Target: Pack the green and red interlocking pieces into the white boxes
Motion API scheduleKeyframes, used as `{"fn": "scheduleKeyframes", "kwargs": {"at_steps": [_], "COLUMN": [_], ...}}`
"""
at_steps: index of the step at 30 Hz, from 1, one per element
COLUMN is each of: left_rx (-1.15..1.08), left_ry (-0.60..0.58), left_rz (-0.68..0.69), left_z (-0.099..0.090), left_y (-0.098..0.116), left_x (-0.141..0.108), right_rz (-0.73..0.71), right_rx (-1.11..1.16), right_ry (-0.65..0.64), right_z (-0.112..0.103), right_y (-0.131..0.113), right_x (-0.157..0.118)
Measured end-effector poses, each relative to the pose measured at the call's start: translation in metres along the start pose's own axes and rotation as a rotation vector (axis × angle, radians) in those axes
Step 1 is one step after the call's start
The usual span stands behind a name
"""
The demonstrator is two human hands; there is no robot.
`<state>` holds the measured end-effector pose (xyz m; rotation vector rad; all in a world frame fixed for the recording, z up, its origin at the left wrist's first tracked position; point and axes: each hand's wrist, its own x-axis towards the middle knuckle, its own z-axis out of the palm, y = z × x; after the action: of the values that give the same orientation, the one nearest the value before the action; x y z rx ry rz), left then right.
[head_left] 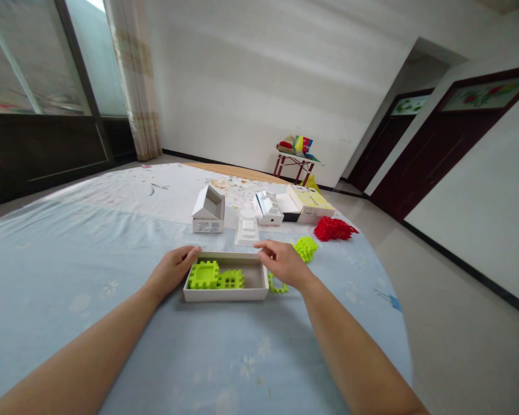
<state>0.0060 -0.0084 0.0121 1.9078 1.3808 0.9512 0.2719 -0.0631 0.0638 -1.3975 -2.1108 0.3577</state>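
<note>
An open white box (225, 294) stands on the cloth in front of me, with a green square piece (204, 275) and a green grid piece (232, 279) inside, towards its left. My left hand (171, 270) grips the box's left end, fingertips at the far left corner. At the right end, my right hand (282, 260) holds the far right corner, its index finger stretched out to the left above the rim. A green frame piece (278, 285) lies just right of the box, partly under my right hand. Beyond that hand sits a green pile (306, 248).
Farther back on the table (90, 242) are an open white box (208, 210), a white moulded tray (247, 228), a box with a white insert (269, 208), a yellow-and-white box (311, 202) and a red heap (334, 229). A small stand (297, 160) is by the wall.
</note>
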Motion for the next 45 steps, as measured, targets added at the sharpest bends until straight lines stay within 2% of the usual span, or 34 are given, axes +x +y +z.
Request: {"fn": "scheduleKeyframes", "kwargs": {"at_steps": [2,4,8,11,18,25,29,33,36,40,45], "left_rx": [0.011,0.02,0.031,0.055,0.104,0.062,0.045,0.051,0.06,0.057,0.044], "left_ry": [0.003,-0.003,-0.023,-0.03,-0.05,-0.048,-0.018,0.025,0.037,0.025,0.015], "left_rz": [0.007,0.002,-0.03,-0.038,-0.044,-0.06,-0.058,-0.036,-0.023,-0.032,-0.033], "left_z": [0.0,0.0,-0.001,-0.001,-0.001,-0.001,0.0,0.0,-0.001,-0.001,-0.001], "left_y": [-0.001,-0.001,-0.003,-0.005,-0.01,-0.011,-0.007,-0.001,0.0,-0.001,0.0], "left_x": [0.0,0.001,0.002,0.003,0.003,0.003,0.002,0.002,0.002,0.003,0.002], "right_rz": [0.075,0.143,0.207,0.137,-0.026,0.049,0.075,0.126,0.169,0.209,0.245], "right_rx": [0.004,0.005,0.023,-0.009,-0.112,-0.107,-0.088,-0.194,-0.348,-0.511,-0.553], "right_ry": [0.099,0.112,-0.052,-0.155,-0.261,-0.265,-0.198,-0.07,-0.066,-0.177,-0.358], "right_z": [-0.008,-0.014,-0.016,-0.014,-0.007,-0.006,-0.011,-0.029,-0.045,-0.054,-0.05], "right_y": [0.018,0.039,0.066,0.067,0.061,0.06,0.066,0.077,0.085,0.094,0.1], "right_x": [-0.01,-0.022,-0.041,-0.045,-0.043,-0.044,-0.045,-0.033,-0.013,0.012,0.029]}}
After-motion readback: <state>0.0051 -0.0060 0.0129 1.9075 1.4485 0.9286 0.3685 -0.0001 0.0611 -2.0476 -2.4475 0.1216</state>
